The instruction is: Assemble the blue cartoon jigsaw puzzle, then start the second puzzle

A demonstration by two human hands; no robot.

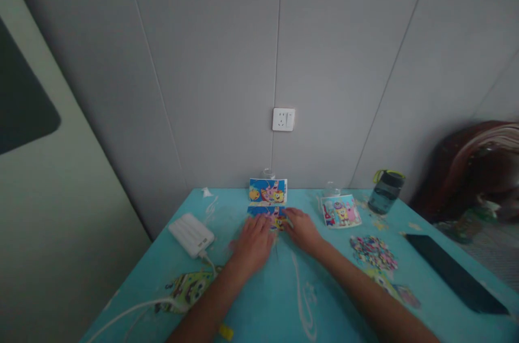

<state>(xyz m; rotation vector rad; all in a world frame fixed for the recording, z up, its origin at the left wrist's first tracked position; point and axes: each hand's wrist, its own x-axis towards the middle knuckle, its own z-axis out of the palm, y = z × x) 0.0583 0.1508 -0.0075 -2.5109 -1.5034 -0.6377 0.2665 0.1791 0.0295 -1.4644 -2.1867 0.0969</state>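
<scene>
Both hands at the far middle of the bench [279,294], over a flat picture [259,210], blue with cartoon figures, lying just in front of a propped picture card [267,190]. Left hand [255,241]: palm down, fingers extended and loose, resting over the lower left of the flat picture. Right hand [304,230]: fingers bent, tips at its right edge; cannot tell whether they pinch anything. Clear jar [268,173] behind the card, partly hidden.

Right side: second picture card [341,211], tilted back; nearer, a heap of small multicoloured pieces [373,252]; dark bottle [386,192] with yellow-green loop toward the back; long black slab [456,274] near the right edge.

Left side: white power bank [191,234], white cable [208,261] at its near end. Wall socket [283,119] above the bench.
</scene>
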